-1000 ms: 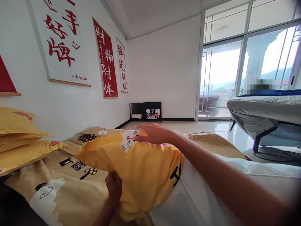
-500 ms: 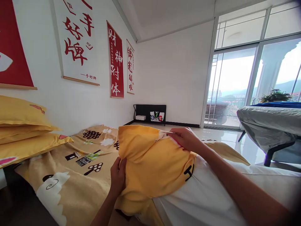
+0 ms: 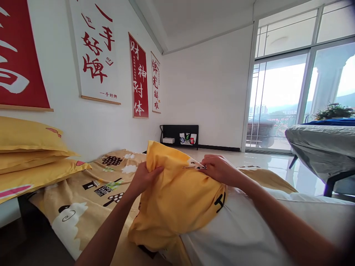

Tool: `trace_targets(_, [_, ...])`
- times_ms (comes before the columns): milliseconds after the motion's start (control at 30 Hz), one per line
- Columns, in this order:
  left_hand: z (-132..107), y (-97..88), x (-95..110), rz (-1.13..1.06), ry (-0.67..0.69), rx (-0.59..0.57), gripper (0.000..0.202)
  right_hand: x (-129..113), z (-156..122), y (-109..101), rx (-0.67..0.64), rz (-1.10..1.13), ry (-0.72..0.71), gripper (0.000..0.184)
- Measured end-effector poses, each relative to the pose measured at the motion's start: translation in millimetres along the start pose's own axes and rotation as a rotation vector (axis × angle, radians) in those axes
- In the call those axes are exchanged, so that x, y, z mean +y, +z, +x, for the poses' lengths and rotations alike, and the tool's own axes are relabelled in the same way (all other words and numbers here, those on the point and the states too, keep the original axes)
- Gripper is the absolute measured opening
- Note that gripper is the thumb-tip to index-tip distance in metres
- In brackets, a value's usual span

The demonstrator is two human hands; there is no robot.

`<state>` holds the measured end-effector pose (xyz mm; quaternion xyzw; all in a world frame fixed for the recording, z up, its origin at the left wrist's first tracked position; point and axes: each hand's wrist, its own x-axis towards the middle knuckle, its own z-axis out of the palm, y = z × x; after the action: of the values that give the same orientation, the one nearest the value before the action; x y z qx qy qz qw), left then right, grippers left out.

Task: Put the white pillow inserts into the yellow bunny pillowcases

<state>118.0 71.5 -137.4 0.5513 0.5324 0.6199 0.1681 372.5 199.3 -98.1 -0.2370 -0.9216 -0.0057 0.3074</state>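
Note:
A yellow pillowcase (image 3: pixel 180 192) with a black letter and a small white printed patch covers one end of a white pillow (image 3: pixel 238 221). My left hand (image 3: pixel 148 177) grips the pillowcase near its far left corner, thumb on top. At the upper right edge of the cloth, my right hand (image 3: pixel 217 168) is closed in a pinch on the fabric. The white pillow extends from the pillowcase toward the lower right, passing under my right forearm. Whatever part of the pillow lies inside the cloth is hidden.
Beneath lies a tan patterned blanket (image 3: pixel 83 207). Several yellow pillows (image 3: pixel 30 159) are stacked at the left. A covered table (image 3: pixel 318 147) bearing a plant (image 3: pixel 334 111) stands at the right. By the far wall is a black shelf (image 3: pixel 169 131) with a printed bag (image 3: pixel 188 138).
My left hand has moved up along the pillowcase's left edge to its far corner. That corner now stands higher and more pointed. My right hand stays pinched on the cloth. The view shifted slightly.

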Motion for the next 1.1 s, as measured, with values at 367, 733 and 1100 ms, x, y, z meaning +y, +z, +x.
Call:
trace_targets(367, [-19.6,16.0,17.2,0.081,0.223,-0.022,0.019,-77.5,38.2,-4.5,0.087,0.210,-0.155,0.034])
trace_targets(733, [-22.7,-2.1,17.6,-0.040,0.037,0.311,0.042,-62.6,33.6,14.7,0.148,0.010,-0.128,0.034])
trace_targets(1100, [-24.5,-18.5,41.2,-0.085,-0.038,-0.048,0.050,-60.7,35.0,17.6,0.374,-0.254,-0.229,0.028])
